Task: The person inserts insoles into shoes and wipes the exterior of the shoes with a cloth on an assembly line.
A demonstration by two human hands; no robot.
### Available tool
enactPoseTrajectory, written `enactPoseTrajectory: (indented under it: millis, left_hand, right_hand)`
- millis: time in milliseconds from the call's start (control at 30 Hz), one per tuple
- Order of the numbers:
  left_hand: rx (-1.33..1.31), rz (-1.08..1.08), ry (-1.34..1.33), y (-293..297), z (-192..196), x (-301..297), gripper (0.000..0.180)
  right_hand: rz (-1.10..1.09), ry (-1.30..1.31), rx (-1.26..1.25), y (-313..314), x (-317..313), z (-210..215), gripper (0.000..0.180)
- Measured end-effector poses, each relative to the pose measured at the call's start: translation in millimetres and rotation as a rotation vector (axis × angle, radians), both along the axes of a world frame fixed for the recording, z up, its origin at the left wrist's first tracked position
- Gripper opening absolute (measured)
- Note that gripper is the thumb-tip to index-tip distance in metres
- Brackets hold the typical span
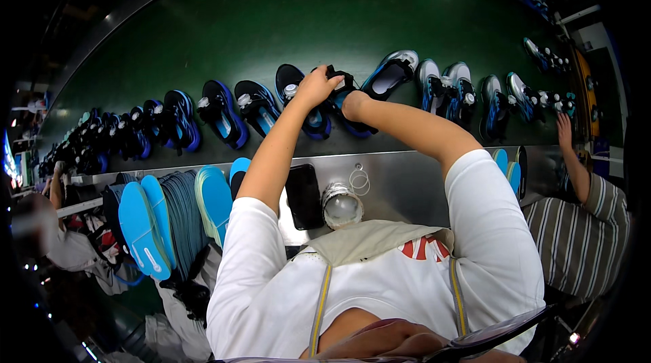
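Observation:
A black and blue sneaker stands in front of me on the green belt, its toe pointing away. My left hand reaches to the far part of it, with the fingers closed on the black upper. My right hand is bent down into the shoe's opening; its fingers are hidden inside. Just left, partly behind my left wrist, is another black sneaker with a white round dial. To the right lies a tilted sneaker with a grey-white toe and a pale insole showing.
Black and blue sneakers line the belt leftward, grey ones rightward. On the metal ledge are a dark phone, a clear wrapped roll and thin rings. Blue insoles stack left. A co-worker's hand is at right.

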State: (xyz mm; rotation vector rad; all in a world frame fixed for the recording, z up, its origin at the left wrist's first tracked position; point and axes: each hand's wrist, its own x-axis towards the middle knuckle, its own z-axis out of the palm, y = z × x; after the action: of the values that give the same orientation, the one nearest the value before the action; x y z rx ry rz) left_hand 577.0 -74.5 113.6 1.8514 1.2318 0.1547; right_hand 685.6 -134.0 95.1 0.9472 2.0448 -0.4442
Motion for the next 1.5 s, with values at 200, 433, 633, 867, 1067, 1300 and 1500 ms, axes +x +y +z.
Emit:
enactPoseTrajectory:
  millis: [200,433,633,867,1067,1300,1500]
  left_hand:
    - [0.756,-0.19,0.044,-16.5,-3.9,2.0,0.03]
    - [0.756,-0.427,0.171,-18.0,-14.1,-1.3,0.029]
    - [0.888,-0.508,0.312,-18.4,-11.5,-3.9,0.013]
    - [0.845,-0.668,0.419,-24.8,-0.1,8.3,0.012]
    - [0.563,-0.466,0.253,-24.5,10.5,-0.2,0.011]
    - [0.085,0.004,-0.596,-87.9,74.6,-16.4,0.014]
    - [0.157,0.039,-0.351,-217.3,101.3,-22.6,0.015]
  right_hand:
    - [0.097,0.164,-0.071,-11.5,14.6,45.0,0.034]
    - [-0.334,0.268,-0.022,-42.3,7.4,51.9,0.045]
    - [-1.045,0.772,0.748,-73.1,33.7,57.7,0.042]
    - [-1.247,0.623,0.7,-51.4,72.3,20.6,0.042]
    - [-1.593,1.397,0.563,-68.5,85.4,113.9,0.044]
    - [-1.557,1.596,0.46,-98.3,90.7,143.0,0.033]
    - [-0.964,0.894,0.938,-130.2,92.2,29.5,0.027]
